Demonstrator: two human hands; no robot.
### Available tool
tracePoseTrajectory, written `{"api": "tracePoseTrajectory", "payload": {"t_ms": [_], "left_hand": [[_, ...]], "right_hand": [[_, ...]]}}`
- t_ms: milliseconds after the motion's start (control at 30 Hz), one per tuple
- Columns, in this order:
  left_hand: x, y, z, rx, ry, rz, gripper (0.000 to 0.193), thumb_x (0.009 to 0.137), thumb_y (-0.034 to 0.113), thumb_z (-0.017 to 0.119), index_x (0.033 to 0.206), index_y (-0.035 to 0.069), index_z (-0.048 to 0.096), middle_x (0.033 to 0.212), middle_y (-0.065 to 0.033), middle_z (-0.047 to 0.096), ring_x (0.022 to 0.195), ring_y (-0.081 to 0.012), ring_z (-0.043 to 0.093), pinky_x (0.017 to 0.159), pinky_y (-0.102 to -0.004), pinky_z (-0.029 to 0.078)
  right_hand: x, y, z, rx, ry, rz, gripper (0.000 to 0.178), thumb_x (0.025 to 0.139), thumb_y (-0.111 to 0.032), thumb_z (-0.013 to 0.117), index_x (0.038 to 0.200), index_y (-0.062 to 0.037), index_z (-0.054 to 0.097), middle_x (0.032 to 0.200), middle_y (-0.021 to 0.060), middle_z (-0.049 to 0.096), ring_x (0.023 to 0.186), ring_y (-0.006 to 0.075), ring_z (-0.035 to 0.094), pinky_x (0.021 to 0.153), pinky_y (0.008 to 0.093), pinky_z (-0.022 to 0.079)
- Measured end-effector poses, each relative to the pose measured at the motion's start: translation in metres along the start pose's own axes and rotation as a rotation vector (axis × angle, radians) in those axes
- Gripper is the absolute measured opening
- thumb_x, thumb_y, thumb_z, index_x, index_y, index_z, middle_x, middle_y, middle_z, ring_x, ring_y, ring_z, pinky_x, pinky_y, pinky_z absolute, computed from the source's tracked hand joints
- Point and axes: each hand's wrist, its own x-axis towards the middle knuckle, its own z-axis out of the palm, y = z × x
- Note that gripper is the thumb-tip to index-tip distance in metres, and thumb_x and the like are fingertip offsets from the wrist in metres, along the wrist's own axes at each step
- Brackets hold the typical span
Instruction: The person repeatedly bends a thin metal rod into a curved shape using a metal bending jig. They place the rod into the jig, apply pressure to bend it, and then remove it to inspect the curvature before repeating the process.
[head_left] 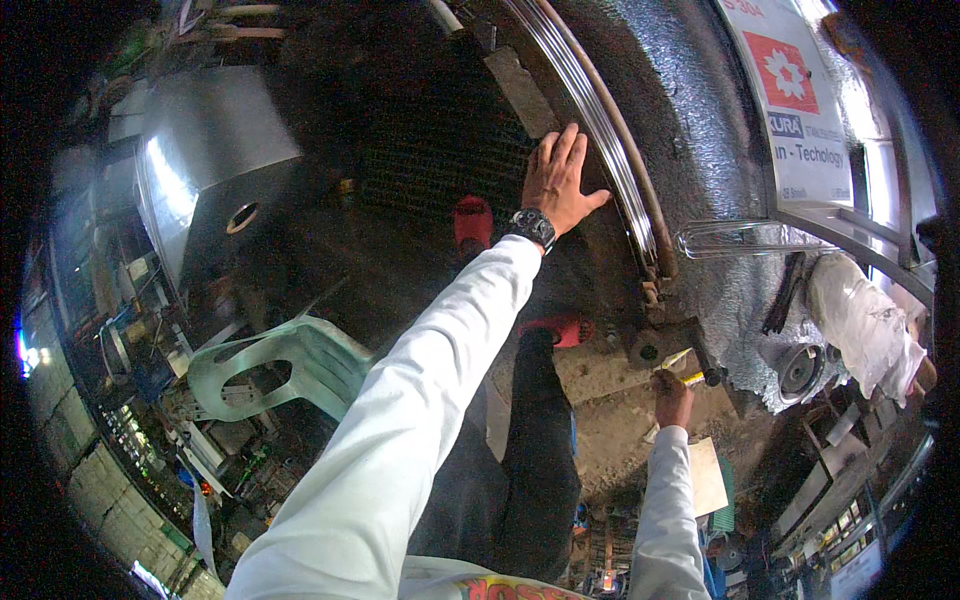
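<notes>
Head view: left hand [563, 190] is out flat, fingers spread and released, gripping nothing, just left of a bundle of shiny metal rods [585, 95]; whether the thumb touches them, can't tell. Fingertips sit near the lower end of a flat metal bar [522, 92]. Black watch [533, 229] on that wrist. Right hand [674, 402], lower and to the right, has fingers curled, grasping a slim yellow-and-white item [692, 379]; exact kind unclear. Item sits at the top of the fist, just beside a dark metal block [662, 346] near the rods' lower end. Brown pipe [622, 140] runs along the rods' right side. Pale green plastic chair [335, 360] left of the left forearm; clear plastic bag [855, 310] far right; red footwear [473, 222] below the left hand's level.
</notes>
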Motion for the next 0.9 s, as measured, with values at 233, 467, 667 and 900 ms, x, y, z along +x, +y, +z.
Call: {"api": "tracePoseTrajectory", "payload": {"t_ms": [233, 467, 667, 900], "left_hand": [[0.005, 0.001, -0.006, -0.012, -0.033, -0.068, 0.092, 0.072, 0.04, 0.086, 0.145, 0.0, 0.044, 0.156, -0.0149, 0.039, 0.132, -0.0375, 0.043, 0.113, -0.0485, 0.038], [0.016, 0.003, -0.011, 0.012, -0.046, -0.109, 0.094, 0.072, 0.039, 0.086, 0.147, 0.002, 0.042, 0.157, -0.0129, 0.038, 0.132, -0.0396, 0.045, 0.111, -0.0499, 0.041], [0.021, 0.002, -0.015, 0.012, -0.047, -0.104, 0.092, 0.073, 0.038, 0.086, 0.146, 0.002, 0.043, 0.157, -0.0139, 0.037, 0.131, -0.0416, 0.046, 0.112, -0.0503, 0.04], [0.021, -0.003, -0.018, 0.012, -0.067, -0.105, 0.087, 0.072, 0.04, 0.086, 0.141, 0.001, 0.05, 0.158, -0.0165, 0.037, 0.132, -0.0419, 0.045, 0.114, -0.0479, 0.039]], "right_hand": [[0.001, -0.014, 0.0, -0.037, 0.057, -0.017, 0.02, 0.087, -0.018, 0.072, 0.105, -0.0073, 0.075, 0.092, 0.0189, 0.074, 0.087, 0.0377, 0.071, 0.075, 0.0437, 0.054], [0.008, -0.012, 0.004, -0.074, 0.091, -0.15, 0.016, 0.089, -0.018, 0.07, 0.1, -0.0065, 0.071, 0.094, 0.0188, 0.072, 0.087, 0.0416, 0.068, 0.075, 0.0473, 0.053], [0.012, -0.014, 0.005, -0.112, 0.085, -0.106, 0.021, 0.088, -0.021, 0.072, 0.106, -0.0085, 0.073, 0.097, 0.0192, 0.072, 0.088, 0.0425, 0.068, 0.075, 0.0474, 0.054], [-0.004, -0.041, 0.002, 0.091, 0.166, -0.086, 0.031, 0.084, -0.011, 0.076, 0.114, -0.0043, 0.07, 0.107, 0.0183, 0.072, 0.101, 0.0372, 0.069, 0.086, 0.0437, 0.054]]}}
